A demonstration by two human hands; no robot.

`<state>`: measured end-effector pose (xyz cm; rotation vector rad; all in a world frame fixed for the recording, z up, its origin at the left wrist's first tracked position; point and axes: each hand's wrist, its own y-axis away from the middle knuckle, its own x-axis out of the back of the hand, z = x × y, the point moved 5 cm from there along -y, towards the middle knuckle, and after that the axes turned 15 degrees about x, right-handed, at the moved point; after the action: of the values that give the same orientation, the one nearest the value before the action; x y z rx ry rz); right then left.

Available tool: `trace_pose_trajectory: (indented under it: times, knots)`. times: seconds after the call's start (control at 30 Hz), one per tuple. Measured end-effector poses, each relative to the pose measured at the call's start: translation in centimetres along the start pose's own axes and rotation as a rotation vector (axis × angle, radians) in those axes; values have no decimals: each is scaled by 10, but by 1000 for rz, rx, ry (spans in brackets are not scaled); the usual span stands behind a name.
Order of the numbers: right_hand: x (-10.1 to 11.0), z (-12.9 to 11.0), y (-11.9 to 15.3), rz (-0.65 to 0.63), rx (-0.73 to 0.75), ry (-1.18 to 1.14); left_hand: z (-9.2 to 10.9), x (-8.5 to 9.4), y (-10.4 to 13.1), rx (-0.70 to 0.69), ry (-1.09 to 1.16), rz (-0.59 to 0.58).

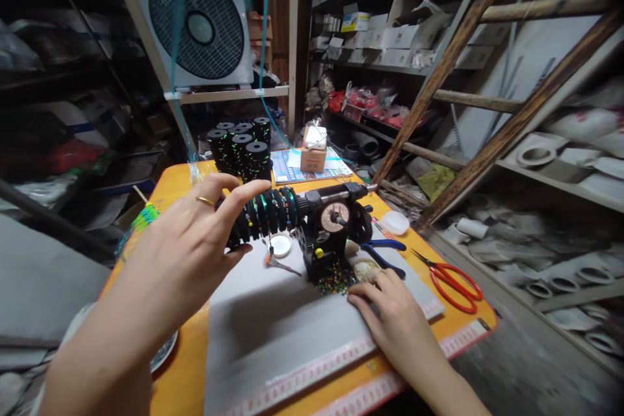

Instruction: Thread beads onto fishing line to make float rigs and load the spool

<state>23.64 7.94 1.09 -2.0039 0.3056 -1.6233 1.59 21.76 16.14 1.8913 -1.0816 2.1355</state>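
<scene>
A black hand-cranked machine (336,221) stands on a grey board (273,338). From its left side extends a black ribbed roll (273,211) wound with bands and small coloured beads. My left hand (209,227) is wrapped round the roll's left end, thumb below and fingers above. My right hand (385,305) rests low on the board, fingertips pressed together beside a pile of tiny multicoloured beads (336,279); whatever they pinch is too small to name. A small dish (365,270) of pale bits sits just beyond those fingers. A white round lid (279,246) lies behind the roll.
Red-handled scissors (455,283) and blue-handled pliers (390,253) lie to the right. Black spools (241,143) and a small cardboard box (313,157) stand at the back of the yellow table (182,185). A wooden ladder (439,88) leans at the right, near shelves.
</scene>
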Motion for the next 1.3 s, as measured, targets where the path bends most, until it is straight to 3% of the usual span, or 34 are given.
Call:
trace_pose_trajectory:
  times: [0.3,0.47,0.63,0.77,1.07,1.2,1.3]
  knots:
    - [-1,-2,0,40,17,-49,2,4,0,-16,81,-13]
    - [3,-3,0,78,20,-129,-10,8,-1,24,138,40]
    - [13,-11,-5,128,61,-196,-14,10,-1,-9,208,-53]
    - [24,-15,-13,189,94,-214,-13,10,-2,-52,278,-59]
    - [73,-24,-66,426,195,-396,5,7,1,-45,117,1]
    - [87,-35,-100,454,267,-494,7,6,-3,-44,68,71]
    - [92,-47,-122,456,339,-459,3,6,-6,-34,136,43]
